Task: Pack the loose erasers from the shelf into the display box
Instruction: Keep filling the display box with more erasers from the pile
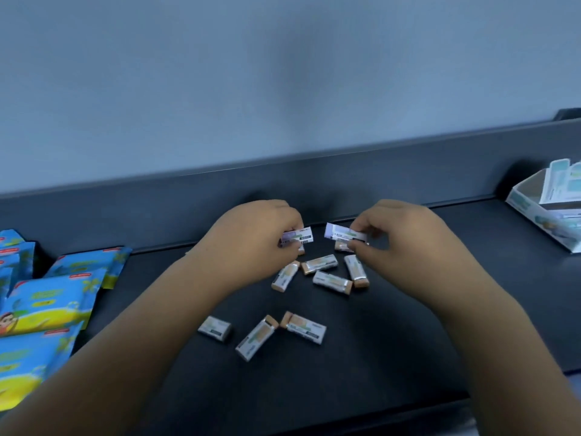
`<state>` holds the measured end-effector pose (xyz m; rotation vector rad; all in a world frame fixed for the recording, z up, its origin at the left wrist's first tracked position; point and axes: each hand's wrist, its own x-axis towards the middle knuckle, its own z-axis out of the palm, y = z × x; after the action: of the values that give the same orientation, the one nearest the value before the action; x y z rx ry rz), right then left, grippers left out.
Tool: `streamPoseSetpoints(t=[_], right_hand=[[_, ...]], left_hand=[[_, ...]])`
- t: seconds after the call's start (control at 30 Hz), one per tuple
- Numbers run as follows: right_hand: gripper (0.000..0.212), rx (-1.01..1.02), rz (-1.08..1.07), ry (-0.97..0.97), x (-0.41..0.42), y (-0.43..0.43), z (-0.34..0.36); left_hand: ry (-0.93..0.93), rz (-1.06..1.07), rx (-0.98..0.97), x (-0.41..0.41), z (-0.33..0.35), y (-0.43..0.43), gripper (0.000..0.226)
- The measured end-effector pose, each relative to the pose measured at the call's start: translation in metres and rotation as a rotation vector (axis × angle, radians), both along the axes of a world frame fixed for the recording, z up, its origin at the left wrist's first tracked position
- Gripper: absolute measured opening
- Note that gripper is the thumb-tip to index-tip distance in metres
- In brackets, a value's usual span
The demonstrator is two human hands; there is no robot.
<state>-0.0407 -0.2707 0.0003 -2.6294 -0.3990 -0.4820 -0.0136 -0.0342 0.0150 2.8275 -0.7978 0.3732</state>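
We pinch one eraser in the left hand (257, 237), another in the right hand (393, 234) — gathering for the box (531, 212) at the shelf's (408, 357) right edge.

— Where are the erasers (320, 280) now?

— Loose on the dark shelf (393, 341), well left of the box (534, 215). Small blocks in white sleeves, tan ends showing. Four lie flat in a tight cluster, touching or nearly so, and three more lie apart nearer the front edge, all at odd angles.

— Any off the shelf?

— Two, held up level just behind the cluster, barcode side up on one. At least one more is half hidden beneath them.

— And the box?

— White and pale blue, open-topped, at the shelf's far right by the back wall, its lid flap upright. Its contents are too blurred to tell.
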Motion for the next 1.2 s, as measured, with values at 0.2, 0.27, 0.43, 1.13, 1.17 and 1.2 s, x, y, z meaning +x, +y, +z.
streamPoseSetpoints(t=[0.2,0.27,0.43,1.13,1.17,1.2], right_hand=[[0.006,-0.005,-0.018,-0.004,-0.003,-0.091,-0.004],[0.007,-0.019,-0.007,0.013,-0.006,-0.124,-0.004],[0.01,-0.037,0.002,0.031,-0.011,-0.2,-0.011],[0.003,0.192,-0.209,-0.004,0.005,-0.336,0.001],[0.005,0.214,-0.226,-0.002,0.006,-0.346,0.001],[0.007,0.227,-0.237,0.001,0.006,-0.354,0.001]], left_hand=[[0.027,-0.002,-0.074,-0.011,0.014,-0.083,0.013],[0.042,0.034,-0.129,-0.017,0.013,-0.116,0.014],[0.058,0.098,-0.157,-0.026,-0.006,-0.186,0.014],[0.109,-0.057,-0.18,0.01,-0.007,-0.32,0.012],[0.113,-0.059,-0.183,0.013,-0.007,-0.328,0.012],[0.116,-0.065,-0.188,0.016,-0.006,-0.335,0.012]])
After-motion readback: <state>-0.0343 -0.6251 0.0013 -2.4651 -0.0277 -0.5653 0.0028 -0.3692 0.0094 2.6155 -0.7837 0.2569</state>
